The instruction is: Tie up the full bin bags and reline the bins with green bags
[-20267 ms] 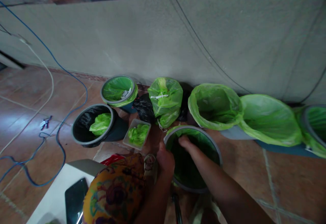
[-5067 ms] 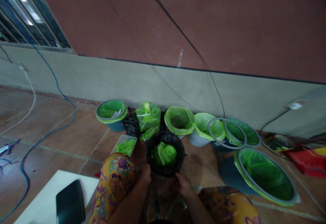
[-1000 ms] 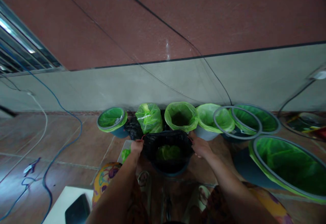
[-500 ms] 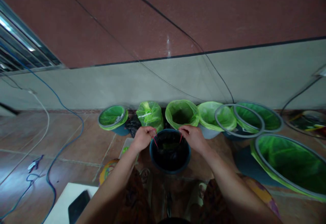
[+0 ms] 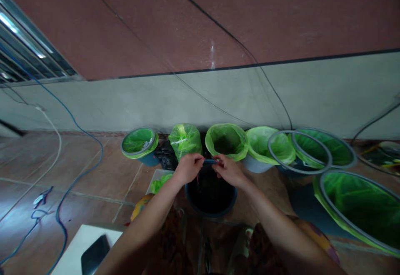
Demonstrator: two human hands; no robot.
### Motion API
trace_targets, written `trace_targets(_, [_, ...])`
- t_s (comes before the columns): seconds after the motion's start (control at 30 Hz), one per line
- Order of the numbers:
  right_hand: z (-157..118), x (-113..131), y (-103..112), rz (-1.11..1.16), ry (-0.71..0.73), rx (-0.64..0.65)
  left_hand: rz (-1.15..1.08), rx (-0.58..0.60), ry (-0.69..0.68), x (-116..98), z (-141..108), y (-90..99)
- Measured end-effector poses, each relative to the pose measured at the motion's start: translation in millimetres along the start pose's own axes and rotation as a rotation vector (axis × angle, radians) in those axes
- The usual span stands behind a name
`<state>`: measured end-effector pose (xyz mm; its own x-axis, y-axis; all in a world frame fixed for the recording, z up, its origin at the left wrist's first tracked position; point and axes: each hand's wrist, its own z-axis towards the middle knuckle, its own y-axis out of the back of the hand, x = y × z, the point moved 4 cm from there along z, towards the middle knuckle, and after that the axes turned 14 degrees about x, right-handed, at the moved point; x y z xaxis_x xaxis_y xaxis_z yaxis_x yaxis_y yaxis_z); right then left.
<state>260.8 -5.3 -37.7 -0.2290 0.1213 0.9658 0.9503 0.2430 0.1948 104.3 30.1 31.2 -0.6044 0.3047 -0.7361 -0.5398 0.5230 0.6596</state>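
Observation:
Between my knees stands a dark blue bin (image 5: 211,214) lined with a black garbage bag (image 5: 212,191). Over its far rim my left hand (image 5: 190,167) is closed in a pinch, with a thin red drawstring (image 5: 197,179) hanging below the fingers into the bag. Close by on the right, my right hand (image 5: 229,170) is also pinched, and a trace of red shows under its fingers. A short stretch of the bin's far rim shows between the two hands. The bag's inside is too dark to make out.
Behind the bin stand a full green bag (image 5: 185,139) and several bins with green liners, such as one bin (image 5: 146,158) at left. A loose grey ring (image 5: 300,171) leans at right. A phone (image 5: 95,254) lies on a white surface (image 5: 70,252). A blue cable (image 5: 75,181) crosses the floor.
My hands have moved toward each other over the bin's far rim. The red drawstrings, spread apart before, now show less. The view has shifted slightly.

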Motion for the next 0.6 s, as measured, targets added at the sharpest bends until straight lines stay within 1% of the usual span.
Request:
trace_targets(0.07, [1, 0, -12, -0.007, 0.036, 0.066, -0.02, 0.022, -0.037, -5, 3, -4.8])
trace_targets(0.13, [3, -2, -28, -0.014, 0.066, 0.138, -0.079, 0.059, -0.073, -5, 8, -14.4])
trace_targets(0.2, [7, -7, -43, -0.043, 0.071, 0.196, -0.179, 0.088, -0.102, 2, 14, -25.2])
trace_targets(0.27, [11, -15, -50, -0.062, 0.018, 0.193, -0.287, 0.069, -0.107, 14, 19, -32.6])
trace_targets(0.37, [13, -22, -44, 0.027, -0.05, 0.137, -0.401, -0.033, -0.054, 35, 24, -35.6])
trace_targets(0.4, [12, -22, -39, 0.086, -0.052, 0.117, -0.431, -0.05, -0.029, 41, 25, -36.4])
trace_targets(0.43, [12, -21, -33, 0.153, -0.05, 0.099, -0.462, -0.037, -0.007, 45, 26, -38.5])
trace_targets(0.47, [11, -20, -27, 0.223, -0.053, 0.078, -0.495, 0.005, 0.009, 48, 26, -41.8])
trace_targets(0.53, [10, -18, -16, 0.343, -0.074, 0.033, -0.563, 0.145, 0.025, 51, 25, -51.3])
trace_targets(0.6, [9, -15, -8, 0.418, -0.094, -0.012, -0.611, 0.252, 0.024, 53, 23, -60.1])
